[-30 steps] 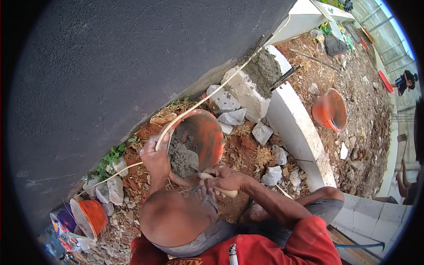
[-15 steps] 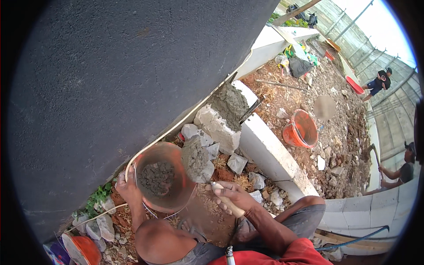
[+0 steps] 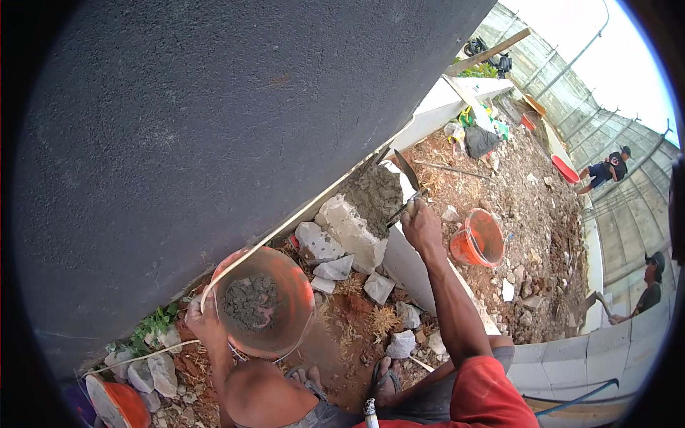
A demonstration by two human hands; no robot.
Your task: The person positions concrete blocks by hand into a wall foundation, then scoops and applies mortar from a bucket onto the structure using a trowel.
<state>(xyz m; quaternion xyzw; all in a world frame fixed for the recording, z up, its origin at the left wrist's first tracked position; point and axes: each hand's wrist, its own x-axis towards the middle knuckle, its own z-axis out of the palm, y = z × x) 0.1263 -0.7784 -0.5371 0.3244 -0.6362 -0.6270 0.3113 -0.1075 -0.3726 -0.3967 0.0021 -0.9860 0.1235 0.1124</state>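
Observation:
My left hand (image 3: 205, 319) is closed on the left rim of an orange bucket (image 3: 294, 303), beside a pale cable that crosses it. Wet grey mortar (image 3: 250, 301) lies in the bucket's bottom. My right hand (image 3: 421, 227) grips the handle of a trowel, whose dark blade (image 3: 407, 171) stands on edge, tilted, at the far right side of a mortar bed (image 3: 376, 194). This mortar spreads over the top of a low wall, behind a rough white block (image 3: 349, 232). My fingers cover most of the trowel's handle.
A dark rendered wall (image 3: 214, 121) rises on the left. Broken stones (image 3: 334, 268) lie between bucket and block. Another orange bucket (image 3: 478, 239) stands on rubble beyond the low white wall (image 3: 410, 274). Two people are off to the right, one (image 3: 646, 292) with a hoe-like tool.
My right hand has moved forward and up from beside the bucket to the mortar bed. The mortar load is gone from the trowel's blade. My left hand stays on the bucket.

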